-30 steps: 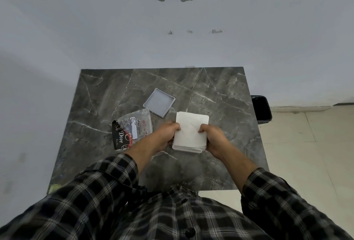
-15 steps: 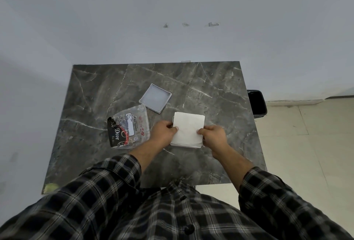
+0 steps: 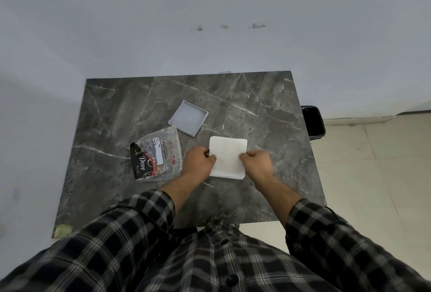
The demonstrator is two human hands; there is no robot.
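A white stack of square tissues [image 3: 227, 154] lies on the dark marble table [image 3: 268, 128], a little right of the middle. My left hand [image 3: 198, 163] pinches its left edge and my right hand [image 3: 256, 163] pinches its right edge, fingers curled over the paper. Left of the hands lies a clear plastic tissue wrapper [image 3: 156, 155] with black and red print. Behind it, a shallow square translucent tray [image 3: 188, 118] sits tilted like a diamond.
The table stands against a pale wall at its far and left sides. A black bin [image 3: 312, 120] stands on the tiled floor just beyond the table's right edge. A small yellowish patch [image 3: 63, 230] marks the table's near left corner.
The tissue stack has come down from slightly lifted to lying on the table, still held by both hands at its sides. The view shifted a little.
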